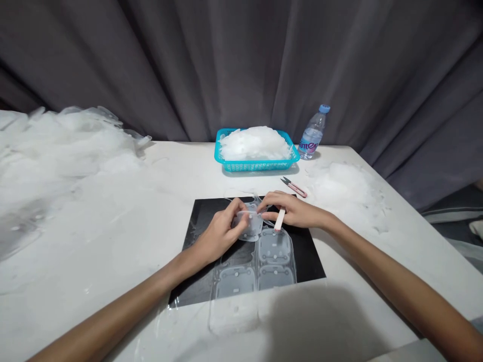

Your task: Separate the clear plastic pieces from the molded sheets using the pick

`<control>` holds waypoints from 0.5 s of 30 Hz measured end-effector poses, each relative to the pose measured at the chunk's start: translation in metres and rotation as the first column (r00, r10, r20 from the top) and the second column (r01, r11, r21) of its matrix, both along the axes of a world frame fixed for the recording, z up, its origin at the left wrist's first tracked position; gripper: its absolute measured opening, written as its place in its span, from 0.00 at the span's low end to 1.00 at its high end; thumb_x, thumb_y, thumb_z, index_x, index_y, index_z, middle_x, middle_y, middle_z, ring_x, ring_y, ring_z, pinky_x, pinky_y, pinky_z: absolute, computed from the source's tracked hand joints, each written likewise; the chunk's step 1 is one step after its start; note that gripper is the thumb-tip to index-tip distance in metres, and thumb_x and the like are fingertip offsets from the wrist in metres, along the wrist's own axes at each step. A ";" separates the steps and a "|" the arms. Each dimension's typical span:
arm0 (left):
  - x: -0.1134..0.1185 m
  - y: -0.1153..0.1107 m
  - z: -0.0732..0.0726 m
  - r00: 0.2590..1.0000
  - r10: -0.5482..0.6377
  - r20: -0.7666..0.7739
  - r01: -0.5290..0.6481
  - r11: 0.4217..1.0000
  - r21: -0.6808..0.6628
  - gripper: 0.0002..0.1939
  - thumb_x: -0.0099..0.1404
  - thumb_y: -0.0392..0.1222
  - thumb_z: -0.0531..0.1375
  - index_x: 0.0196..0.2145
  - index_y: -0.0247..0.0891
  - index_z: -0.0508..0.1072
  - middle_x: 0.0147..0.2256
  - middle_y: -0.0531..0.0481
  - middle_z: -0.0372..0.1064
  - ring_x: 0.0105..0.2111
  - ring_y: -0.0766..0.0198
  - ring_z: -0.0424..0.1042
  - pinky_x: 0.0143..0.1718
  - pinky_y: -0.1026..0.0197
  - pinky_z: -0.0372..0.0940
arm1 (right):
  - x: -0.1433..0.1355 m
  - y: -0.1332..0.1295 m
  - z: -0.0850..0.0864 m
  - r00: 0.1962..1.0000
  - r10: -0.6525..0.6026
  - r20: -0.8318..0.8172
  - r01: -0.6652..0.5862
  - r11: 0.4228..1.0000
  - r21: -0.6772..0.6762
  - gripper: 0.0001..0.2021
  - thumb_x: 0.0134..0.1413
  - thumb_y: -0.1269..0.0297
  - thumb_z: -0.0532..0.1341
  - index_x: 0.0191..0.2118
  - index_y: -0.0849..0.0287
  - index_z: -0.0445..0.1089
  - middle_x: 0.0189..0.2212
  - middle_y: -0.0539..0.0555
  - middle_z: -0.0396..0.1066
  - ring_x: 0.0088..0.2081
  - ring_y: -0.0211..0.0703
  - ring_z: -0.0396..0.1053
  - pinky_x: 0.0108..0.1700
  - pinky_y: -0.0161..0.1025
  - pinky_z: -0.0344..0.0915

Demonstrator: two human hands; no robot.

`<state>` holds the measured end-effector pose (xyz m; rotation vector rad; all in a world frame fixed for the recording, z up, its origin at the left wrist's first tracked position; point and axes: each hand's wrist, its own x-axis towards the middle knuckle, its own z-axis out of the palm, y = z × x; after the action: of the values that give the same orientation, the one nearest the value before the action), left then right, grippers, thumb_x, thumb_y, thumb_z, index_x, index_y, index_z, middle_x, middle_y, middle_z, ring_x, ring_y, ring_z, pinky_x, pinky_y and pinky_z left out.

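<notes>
My left hand (229,224) is closed, thumb and fingers pinching a translucent rounded-square piece (252,232), perhaps silicone, tilted above a black mat (204,213). At that piece's upper right edge are the thumb and fingertips of my right hand (285,207), drawn together. A flat white stick (279,219) with a reddish lower end is tucked in the right hand and points down. Below the hands lies a clear moulded sheet (274,246) with several similar rounded squares, partly overhanging the mat's front edge. Whether the held piece is joined to the sheet I cannot tell.
A blue basket (260,165) heaped with translucent pieces stands at the back, beside a water bottle (312,133). Thread snips (294,187) lie behind my right hand. Clear scraps (345,193) are piled at right, and a large heap of sheets (64,146) covers the left.
</notes>
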<state>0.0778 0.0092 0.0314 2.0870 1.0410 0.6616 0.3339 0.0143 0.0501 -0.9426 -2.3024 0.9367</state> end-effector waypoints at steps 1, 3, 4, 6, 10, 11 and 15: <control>0.000 0.000 0.000 1.000 0.005 0.004 -0.005 1.000 0.000 0.08 0.75 0.45 0.54 0.38 0.40 0.64 0.28 0.57 0.65 0.25 0.68 0.62 0.28 0.64 0.55 | -0.001 0.000 -0.001 1.000 0.010 0.001 -0.010 1.000 -0.016 0.09 0.70 0.59 0.62 0.46 0.56 0.77 0.40 0.54 0.76 0.46 0.46 0.69 0.53 0.43 0.63; 0.001 0.000 0.000 1.000 0.016 0.018 -0.016 1.000 -0.003 0.08 0.74 0.44 0.54 0.36 0.40 0.64 0.27 0.58 0.65 0.24 0.68 0.61 0.28 0.64 0.55 | -0.002 0.000 -0.002 1.000 -0.007 -0.007 0.006 0.998 -0.065 0.08 0.69 0.59 0.63 0.43 0.57 0.78 0.37 0.53 0.76 0.43 0.45 0.69 0.49 0.41 0.63; 0.002 0.000 0.001 0.999 0.023 0.027 -0.023 1.000 -0.007 0.09 0.73 0.45 0.55 0.35 0.40 0.64 0.26 0.58 0.65 0.23 0.68 0.61 0.28 0.64 0.55 | -0.003 0.000 -0.002 1.000 -0.023 -0.014 0.022 0.996 -0.091 0.09 0.68 0.59 0.63 0.42 0.57 0.78 0.36 0.52 0.76 0.41 0.44 0.68 0.46 0.40 0.63; 0.003 0.000 0.002 0.999 0.037 0.037 -0.036 0.999 -0.012 0.11 0.72 0.48 0.58 0.35 0.40 0.66 0.26 0.58 0.66 0.24 0.68 0.62 0.28 0.64 0.55 | -0.004 -0.001 -0.001 0.998 -0.053 -0.021 0.050 0.990 -0.132 0.09 0.68 0.59 0.64 0.42 0.58 0.79 0.35 0.52 0.74 0.37 0.42 0.66 0.42 0.38 0.62; 0.005 0.000 0.004 1.000 0.000 0.004 0.000 1.000 -0.026 0.15 0.72 0.54 0.62 0.45 0.39 0.76 0.28 0.57 0.71 0.23 0.68 0.62 0.27 0.64 0.56 | -0.005 -0.004 0.001 0.998 -0.067 -0.011 0.064 0.983 -0.173 0.10 0.69 0.59 0.63 0.46 0.58 0.79 0.34 0.51 0.69 0.34 0.40 0.64 0.39 0.37 0.61; 0.005 0.000 0.004 1.000 -0.012 0.005 0.013 1.000 -0.022 0.16 0.73 0.54 0.61 0.46 0.40 0.77 0.29 0.56 0.73 0.23 0.69 0.63 0.27 0.64 0.57 | -0.005 -0.004 0.001 0.998 -0.062 -0.004 0.060 0.984 -0.169 0.10 0.69 0.60 0.62 0.46 0.58 0.79 0.33 0.51 0.68 0.34 0.40 0.64 0.40 0.37 0.61; 0.001 0.000 0.000 0.998 -0.034 0.049 0.032 0.999 0.043 0.14 0.75 0.51 0.60 0.42 0.39 0.79 0.37 0.52 0.80 0.30 0.66 0.74 0.32 0.64 0.63 | -0.006 -0.007 0.000 0.997 -0.067 0.023 0.069 0.995 -0.066 0.07 0.68 0.64 0.63 0.45 0.57 0.80 0.32 0.52 0.69 0.37 0.42 0.65 0.41 0.37 0.60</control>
<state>0.0792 0.0090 0.0314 2.1085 0.9706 0.7201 0.3280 0.0076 0.0502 -1.0568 -2.2534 0.9853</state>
